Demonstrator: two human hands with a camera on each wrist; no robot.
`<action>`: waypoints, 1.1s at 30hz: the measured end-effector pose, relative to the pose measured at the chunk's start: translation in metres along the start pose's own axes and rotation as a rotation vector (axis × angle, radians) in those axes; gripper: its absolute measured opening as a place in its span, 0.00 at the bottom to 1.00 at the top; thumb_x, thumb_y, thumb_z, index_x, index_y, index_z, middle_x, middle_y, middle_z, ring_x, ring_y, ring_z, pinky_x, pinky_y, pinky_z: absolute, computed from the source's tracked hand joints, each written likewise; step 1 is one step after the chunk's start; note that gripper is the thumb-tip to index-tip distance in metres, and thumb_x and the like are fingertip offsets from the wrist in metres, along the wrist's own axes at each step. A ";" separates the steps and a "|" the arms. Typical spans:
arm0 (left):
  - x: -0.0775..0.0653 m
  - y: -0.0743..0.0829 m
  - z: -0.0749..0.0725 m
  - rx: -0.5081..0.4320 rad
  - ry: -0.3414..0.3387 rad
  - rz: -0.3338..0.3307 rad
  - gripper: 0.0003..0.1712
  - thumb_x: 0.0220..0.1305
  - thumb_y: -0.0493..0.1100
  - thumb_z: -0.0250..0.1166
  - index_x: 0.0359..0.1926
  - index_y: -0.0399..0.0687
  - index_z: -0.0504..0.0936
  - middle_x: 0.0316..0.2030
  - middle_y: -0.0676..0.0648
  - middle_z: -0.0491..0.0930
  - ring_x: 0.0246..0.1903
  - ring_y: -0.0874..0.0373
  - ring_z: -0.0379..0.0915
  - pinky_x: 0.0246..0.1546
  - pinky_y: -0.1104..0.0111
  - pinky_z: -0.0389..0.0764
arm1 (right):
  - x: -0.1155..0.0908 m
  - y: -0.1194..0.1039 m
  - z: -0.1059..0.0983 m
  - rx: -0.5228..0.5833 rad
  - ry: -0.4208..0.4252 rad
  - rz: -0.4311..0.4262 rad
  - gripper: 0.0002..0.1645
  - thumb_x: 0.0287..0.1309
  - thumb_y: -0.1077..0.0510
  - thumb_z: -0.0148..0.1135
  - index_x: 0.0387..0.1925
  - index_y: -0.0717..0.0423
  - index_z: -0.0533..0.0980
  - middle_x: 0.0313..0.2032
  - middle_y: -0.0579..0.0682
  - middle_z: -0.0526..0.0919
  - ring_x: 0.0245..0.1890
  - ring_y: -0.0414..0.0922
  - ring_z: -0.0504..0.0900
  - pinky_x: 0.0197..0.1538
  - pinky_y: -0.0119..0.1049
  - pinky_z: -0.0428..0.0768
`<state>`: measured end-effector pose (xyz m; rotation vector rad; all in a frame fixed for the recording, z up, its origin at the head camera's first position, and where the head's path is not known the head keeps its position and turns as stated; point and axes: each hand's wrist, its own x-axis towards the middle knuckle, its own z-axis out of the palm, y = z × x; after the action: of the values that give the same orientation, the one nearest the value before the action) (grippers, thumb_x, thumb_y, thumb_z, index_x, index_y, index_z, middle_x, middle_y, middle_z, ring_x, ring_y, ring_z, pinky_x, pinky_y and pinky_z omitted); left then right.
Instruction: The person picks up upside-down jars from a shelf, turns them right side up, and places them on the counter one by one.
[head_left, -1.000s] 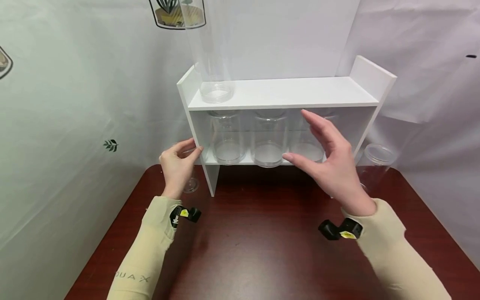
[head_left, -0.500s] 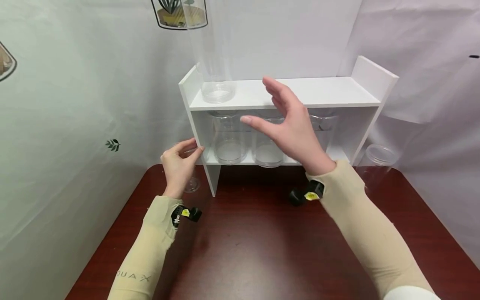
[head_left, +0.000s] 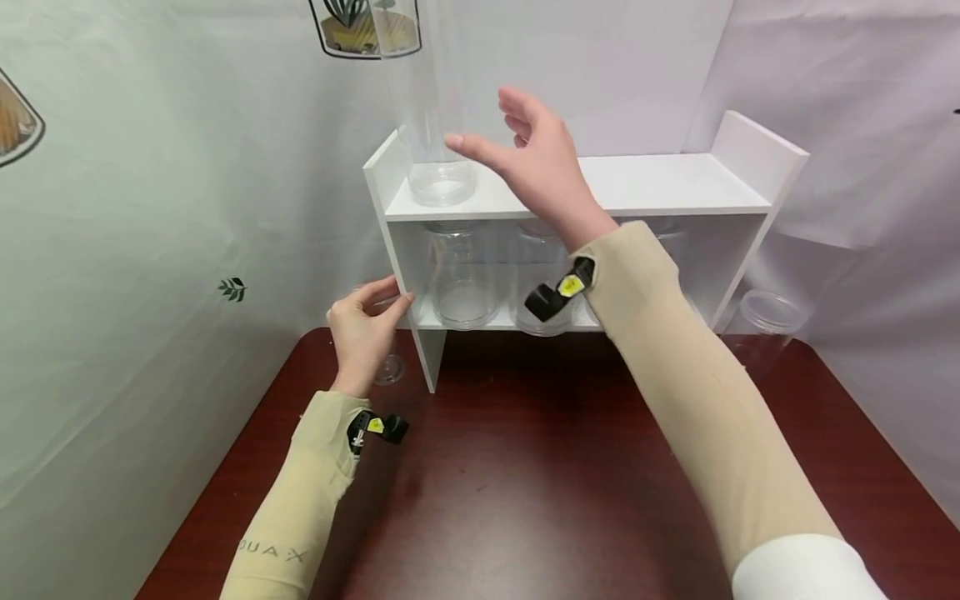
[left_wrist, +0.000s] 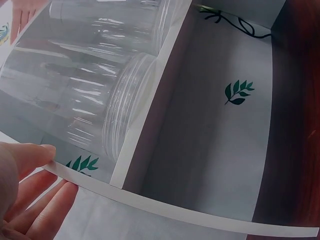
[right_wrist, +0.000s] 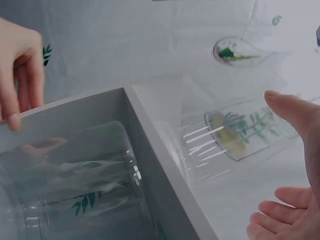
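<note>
A white two-tier shelf [head_left: 645, 185] stands on the table. My left hand [head_left: 360, 337] grips its left side panel, thumb [left_wrist: 35, 156] at the front edge and fingers on the outer face. A tall clear plastic jar [head_left: 442, 185] stands at the left end of the top board. My right hand [head_left: 543, 167] is raised just right of this jar, thumb and fingers spread apart, holding nothing. In the right wrist view a gap shows between that hand and the clear jar [head_left: 433, 133]. Several clear jars [head_left: 463, 287] stand on the lower board, partly hidden by my right forearm.
Another clear jar [head_left: 771, 315] stands right of the shelf. A small clear round item [head_left: 390, 369] lies behind my left wrist. The dark red table [head_left: 480, 492] extends in front. A printed white sheet [head_left: 187, 167] hangs behind and at the sides.
My right hand has moved up and left, from in front of the lower jars to beside the tall jar on the top board. My left hand keeps its grip on the side panel.
</note>
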<state>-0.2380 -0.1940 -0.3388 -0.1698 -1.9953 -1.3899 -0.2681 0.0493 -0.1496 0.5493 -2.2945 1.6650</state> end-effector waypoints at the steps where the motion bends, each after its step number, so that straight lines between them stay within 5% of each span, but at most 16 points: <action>1: 0.000 0.000 0.000 -0.002 0.000 0.001 0.16 0.56 0.38 0.79 0.47 0.42 0.90 0.40 0.46 0.88 0.38 0.55 0.87 0.35 0.76 0.84 | 0.004 -0.001 0.002 0.000 -0.004 0.006 0.56 0.54 0.40 0.76 0.78 0.48 0.60 0.72 0.41 0.65 0.69 0.33 0.62 0.66 0.21 0.61; 13: -0.001 0.003 0.000 0.007 0.000 0.002 0.16 0.56 0.38 0.79 0.47 0.41 0.90 0.40 0.46 0.88 0.37 0.55 0.87 0.34 0.76 0.84 | 0.015 -0.003 0.033 -0.042 -0.070 0.044 0.62 0.53 0.37 0.76 0.80 0.49 0.53 0.75 0.42 0.60 0.72 0.36 0.60 0.67 0.23 0.61; 20: -0.001 0.003 0.002 -0.008 0.003 0.006 0.16 0.56 0.37 0.79 0.47 0.41 0.90 0.40 0.46 0.88 0.37 0.55 0.87 0.35 0.77 0.83 | 0.014 -0.004 0.046 -0.104 -0.021 0.052 0.60 0.57 0.38 0.73 0.81 0.49 0.50 0.73 0.45 0.63 0.70 0.37 0.63 0.66 0.24 0.64; 33: 0.000 0.003 0.002 -0.024 0.000 0.002 0.16 0.56 0.39 0.79 0.47 0.42 0.91 0.40 0.46 0.88 0.38 0.55 0.87 0.35 0.76 0.84 | 0.009 -0.006 0.039 -0.067 0.027 0.026 0.58 0.59 0.40 0.73 0.80 0.47 0.52 0.72 0.44 0.66 0.68 0.37 0.67 0.64 0.24 0.67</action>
<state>-0.2381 -0.1909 -0.3371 -0.1826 -1.9786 -1.4124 -0.2726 0.0095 -0.1527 0.4822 -2.3385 1.5904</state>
